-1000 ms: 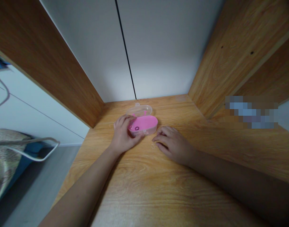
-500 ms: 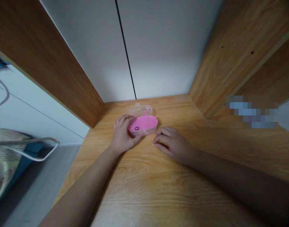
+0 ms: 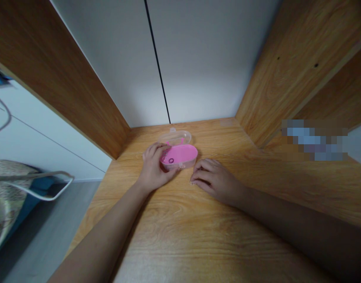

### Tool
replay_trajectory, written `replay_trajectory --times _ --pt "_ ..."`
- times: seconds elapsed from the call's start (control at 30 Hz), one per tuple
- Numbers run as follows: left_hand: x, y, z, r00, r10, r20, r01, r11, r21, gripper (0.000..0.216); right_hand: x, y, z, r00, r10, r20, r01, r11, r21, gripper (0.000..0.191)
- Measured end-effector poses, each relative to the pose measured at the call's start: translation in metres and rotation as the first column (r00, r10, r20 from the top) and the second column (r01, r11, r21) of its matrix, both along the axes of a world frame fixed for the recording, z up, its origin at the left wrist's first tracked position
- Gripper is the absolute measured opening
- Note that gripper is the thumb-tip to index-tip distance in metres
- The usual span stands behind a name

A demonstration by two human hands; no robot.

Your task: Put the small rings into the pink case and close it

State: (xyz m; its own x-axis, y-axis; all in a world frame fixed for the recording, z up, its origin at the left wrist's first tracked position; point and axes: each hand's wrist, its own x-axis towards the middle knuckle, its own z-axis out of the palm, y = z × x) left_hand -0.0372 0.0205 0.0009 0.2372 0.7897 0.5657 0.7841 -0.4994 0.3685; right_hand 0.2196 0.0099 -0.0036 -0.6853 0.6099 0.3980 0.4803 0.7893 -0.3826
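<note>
A small oval pink box [image 3: 182, 154] with a clear lid [image 3: 176, 137] swung open behind it sits on the wooden desk [image 3: 198, 236]. A small dark ring [image 3: 171, 160] lies inside it. My left hand [image 3: 153, 169] wraps around the box's left end and holds it. My right hand [image 3: 213, 180] rests on the desk just right of the box, fingers curled down with the tips pressed on the wood over a tiny clear ring that is now hidden.
Wooden side panels [image 3: 286, 78] rise on both sides and a white wall with a dark seam [image 3: 157, 63] closes the back. To the left, beyond the desk edge, are a grey floor and a chair with patterned fabric [image 3: 9, 188].
My right hand's fingers have curled in and slid slightly left over the small clear ring on the desk, covering it. The left hand and the box have stayed put.
</note>
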Motion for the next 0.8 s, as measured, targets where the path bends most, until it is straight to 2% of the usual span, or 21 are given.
replay_trajectory --times 0.57,0.8 --pt "0.0007 -0.0006 0.0016 1.000 0.000 -0.010 0.000 1.000 -0.007 0.067 -0.0008 0.0007 -0.0021 0.995 -0.021 0.101 0.021 1.000 0.007 0.020" --pt "-0.0005 -0.0003 0.0006 1.000 0.003 -0.008 -0.003 1.000 -0.002 0.070 -0.0010 0.0009 -0.0018 0.996 -0.013 0.086 0.014 1.000 -0.021 0.017"
